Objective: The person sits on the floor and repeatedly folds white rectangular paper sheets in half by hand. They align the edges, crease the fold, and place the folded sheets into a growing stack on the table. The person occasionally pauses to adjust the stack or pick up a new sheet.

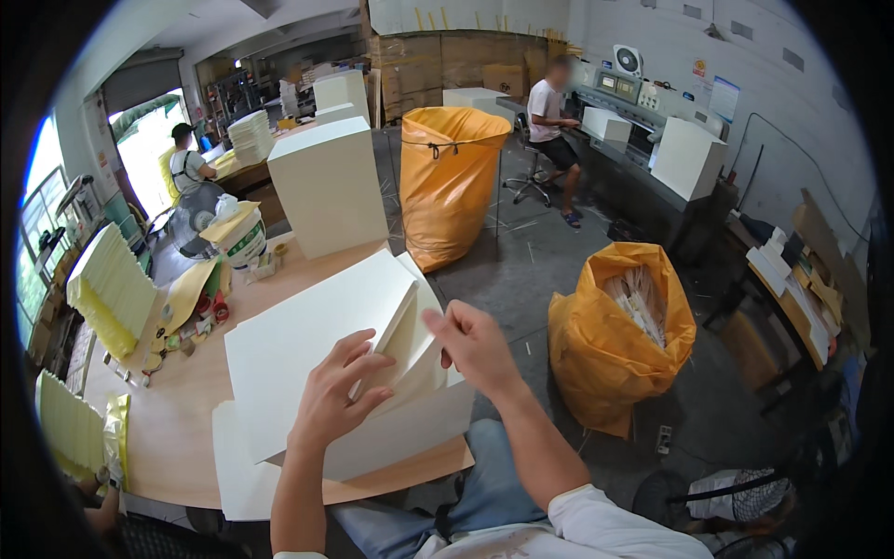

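At near left, desk: a wood-coloured desk (177, 443) spreads from the person's lap toward the far left, its edges bowed by the lens.
Orange bags: a tall orange bag (452, 191) stands on the floor (517, 279) beyond the desk; a slumped orange bag (596, 363) sits to the right, its open mouth showing pale strips (638, 303).
Tall white stack: upright at the desk's far end, this tall white stack (331, 196) is left of the tall bag.
White sheets: a broad pile of white sheets (298, 335) lies on the right part of the desk, directly before the person; its upper layers lift and bend at the right, between the hands.
Pale stack: a leaning pale stack (107, 284), yellowish low down, stands at left.
Bucket: a white bucket (244, 240) rests toward the desk's far side.
Left hand: the left hand (349, 382) is over the raised edge of the sheets, fingers spread and bent, thumb apart.
Right hand: the right hand (473, 345) is just right of the lifted layers, fingers curled inward; whether they pinch a sheet, I cannot tell.
Red rolls: small red rolls (220, 309) lie left of the sheets.
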Motion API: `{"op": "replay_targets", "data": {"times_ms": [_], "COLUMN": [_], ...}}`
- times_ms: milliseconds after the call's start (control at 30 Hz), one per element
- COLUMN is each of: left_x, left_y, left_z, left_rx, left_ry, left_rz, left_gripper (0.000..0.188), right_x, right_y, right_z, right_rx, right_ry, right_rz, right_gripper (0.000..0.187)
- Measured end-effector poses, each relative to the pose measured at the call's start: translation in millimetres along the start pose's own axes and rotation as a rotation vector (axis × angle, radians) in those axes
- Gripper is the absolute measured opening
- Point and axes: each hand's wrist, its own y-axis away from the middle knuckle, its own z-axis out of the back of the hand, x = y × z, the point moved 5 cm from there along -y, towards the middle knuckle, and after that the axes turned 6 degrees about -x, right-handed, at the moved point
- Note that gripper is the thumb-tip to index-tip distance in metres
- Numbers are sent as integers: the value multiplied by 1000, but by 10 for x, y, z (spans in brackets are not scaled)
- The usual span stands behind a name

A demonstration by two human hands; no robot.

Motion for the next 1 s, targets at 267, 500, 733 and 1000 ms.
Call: {"op": "replay_targets", "data": {"times_ms": [267, 500, 733, 1000], "left_x": [51, 50, 27, 29], "left_y": [-11, -8, 0, -36], "left_z": [-5, -17, 8, -15], "left_rx": [-19, -16, -23, -35], "left_ry": [38, 38, 58, 114], "left_rz": [-65, -61, -84, -63], "left_gripper": [53, 60, 62, 54], "right_x": [-36, -63, -111, -91], "right_y": [-22, -38, -89, -77], "right_z": [-9, -36, -39, 30], "right_rx": [-39, -24, 16, 47], "right_ry": [59, -78, -182, -165], "right_rz": [76, 1, -19, 5], "right_gripper": [46, 49, 35, 36]}}
